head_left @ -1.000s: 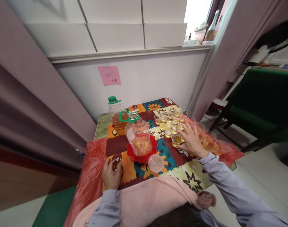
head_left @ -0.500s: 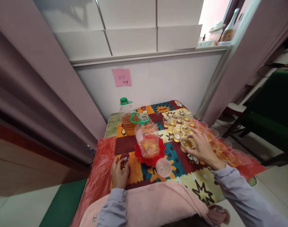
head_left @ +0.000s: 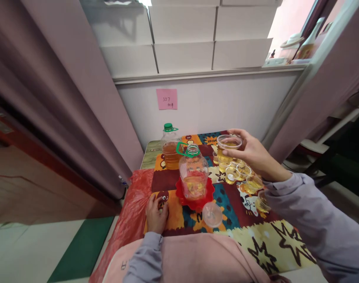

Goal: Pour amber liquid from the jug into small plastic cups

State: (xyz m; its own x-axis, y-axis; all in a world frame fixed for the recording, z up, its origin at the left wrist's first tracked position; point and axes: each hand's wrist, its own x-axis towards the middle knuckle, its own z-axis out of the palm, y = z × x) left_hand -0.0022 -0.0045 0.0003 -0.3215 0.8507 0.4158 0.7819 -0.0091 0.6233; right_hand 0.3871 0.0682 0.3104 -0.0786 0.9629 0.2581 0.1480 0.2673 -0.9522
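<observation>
Raised above the table, my right hand (head_left: 251, 151) grips a clear plastic cup (head_left: 225, 154) of yellow liquid by its sides. Below and behind it stand several similar filled cups (head_left: 243, 171), partly covered by my hand and sleeve. My left hand (head_left: 157, 214) rests on the patterned tablecloth with its fingers spread, holding nothing. Between my hands, an uncapped clear jug (head_left: 194, 173) with a green handle and some yellow liquid sits on a red scalloped dish (head_left: 209, 193). An empty clear plastic cup (head_left: 212, 215) is just in front of the dish.
A second jug (head_left: 171, 151) with a green cap and amber liquid stands at the back left. Red plastic sheeting (head_left: 135, 200) hangs over the table's left side. A pink note (head_left: 166, 99) is stuck on the wall behind.
My right hand has lifted a filled cup from the table, up and away from me. My left hand stays resting on the tablecloth. The view has shifted somewhat.
</observation>
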